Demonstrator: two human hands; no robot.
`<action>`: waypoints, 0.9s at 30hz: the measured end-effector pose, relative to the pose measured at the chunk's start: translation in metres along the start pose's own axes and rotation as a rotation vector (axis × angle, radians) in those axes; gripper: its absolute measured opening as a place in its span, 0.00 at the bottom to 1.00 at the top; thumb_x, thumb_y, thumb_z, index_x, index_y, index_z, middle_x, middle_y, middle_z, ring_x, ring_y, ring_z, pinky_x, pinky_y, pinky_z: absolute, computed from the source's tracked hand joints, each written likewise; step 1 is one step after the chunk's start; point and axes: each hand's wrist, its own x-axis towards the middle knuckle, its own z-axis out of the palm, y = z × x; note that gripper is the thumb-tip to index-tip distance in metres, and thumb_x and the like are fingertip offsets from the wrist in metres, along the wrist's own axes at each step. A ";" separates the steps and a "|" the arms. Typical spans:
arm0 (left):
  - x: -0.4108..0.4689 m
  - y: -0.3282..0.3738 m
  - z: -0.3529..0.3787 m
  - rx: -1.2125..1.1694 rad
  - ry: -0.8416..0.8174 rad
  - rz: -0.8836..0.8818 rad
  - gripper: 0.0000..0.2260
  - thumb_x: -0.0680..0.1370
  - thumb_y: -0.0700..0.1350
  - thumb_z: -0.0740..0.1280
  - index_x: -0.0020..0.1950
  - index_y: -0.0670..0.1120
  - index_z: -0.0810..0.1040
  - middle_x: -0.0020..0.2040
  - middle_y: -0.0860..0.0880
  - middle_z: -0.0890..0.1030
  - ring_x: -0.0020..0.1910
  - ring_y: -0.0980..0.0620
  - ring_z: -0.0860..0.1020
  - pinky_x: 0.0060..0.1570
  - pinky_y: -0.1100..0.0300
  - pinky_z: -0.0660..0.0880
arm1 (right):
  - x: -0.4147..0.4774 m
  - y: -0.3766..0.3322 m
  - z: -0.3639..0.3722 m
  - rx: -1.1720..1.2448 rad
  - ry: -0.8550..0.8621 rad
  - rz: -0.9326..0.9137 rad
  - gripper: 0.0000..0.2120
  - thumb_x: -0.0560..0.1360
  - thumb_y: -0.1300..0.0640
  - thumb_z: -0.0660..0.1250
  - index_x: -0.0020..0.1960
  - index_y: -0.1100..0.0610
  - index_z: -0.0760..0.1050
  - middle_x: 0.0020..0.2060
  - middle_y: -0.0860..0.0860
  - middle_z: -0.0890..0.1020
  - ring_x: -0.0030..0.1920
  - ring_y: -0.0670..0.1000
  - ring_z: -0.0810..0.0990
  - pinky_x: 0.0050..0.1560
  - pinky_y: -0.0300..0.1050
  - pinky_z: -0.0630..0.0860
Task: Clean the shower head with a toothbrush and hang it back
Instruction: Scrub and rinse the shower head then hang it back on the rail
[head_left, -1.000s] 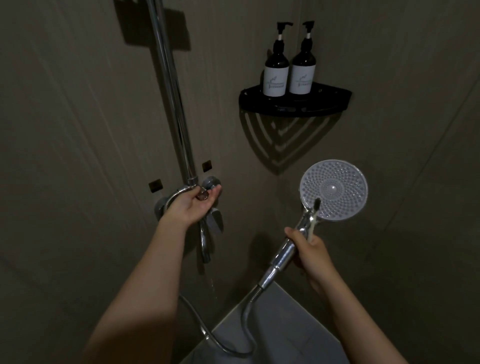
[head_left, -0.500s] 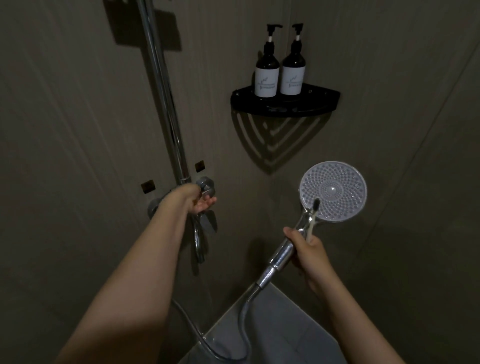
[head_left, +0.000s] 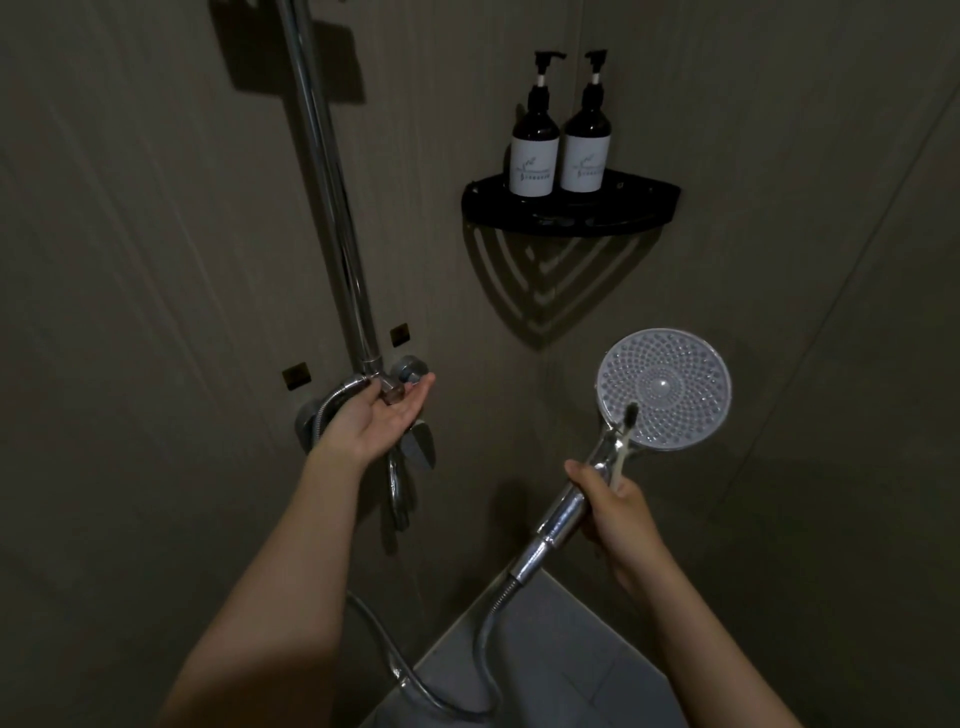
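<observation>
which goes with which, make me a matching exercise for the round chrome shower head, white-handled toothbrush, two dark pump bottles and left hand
1. round chrome shower head
2. white-handled toothbrush
3. two dark pump bottles
4. left hand

A. on the black corner shelf
B. palm up at the chrome mixer valve
C. face toward the camera, hose hanging from its handle
D. held against the shower handle, bristles up

Pairs: 1-C, 2-D, 3-A, 4-B

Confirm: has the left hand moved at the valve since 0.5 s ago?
Yes. The left hand remains at the mixer valve but has rolled over: knuckles-up then, now palm-up and open beneath it.
</observation>
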 end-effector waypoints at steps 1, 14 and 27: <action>0.000 -0.001 -0.001 -0.033 -0.019 0.014 0.14 0.82 0.44 0.55 0.56 0.32 0.70 0.59 0.31 0.73 0.67 0.38 0.70 0.68 0.51 0.67 | 0.000 0.000 0.000 0.008 0.004 0.000 0.14 0.75 0.59 0.66 0.33 0.56 0.69 0.25 0.51 0.72 0.22 0.42 0.71 0.22 0.32 0.67; 0.013 -0.018 -0.025 -0.247 -0.157 0.116 0.15 0.80 0.40 0.57 0.66 0.40 0.69 0.51 0.38 0.78 0.48 0.50 0.78 0.47 0.58 0.76 | -0.004 -0.005 0.000 0.038 0.044 0.025 0.14 0.76 0.61 0.64 0.33 0.57 0.68 0.25 0.51 0.71 0.19 0.41 0.71 0.20 0.32 0.66; -0.002 -0.004 0.002 0.220 0.152 0.112 0.09 0.81 0.41 0.58 0.44 0.38 0.72 0.39 0.40 0.80 0.37 0.50 0.80 0.35 0.62 0.80 | 0.001 0.005 0.001 0.041 0.079 0.001 0.14 0.75 0.59 0.66 0.33 0.55 0.69 0.26 0.50 0.72 0.29 0.46 0.72 0.31 0.37 0.70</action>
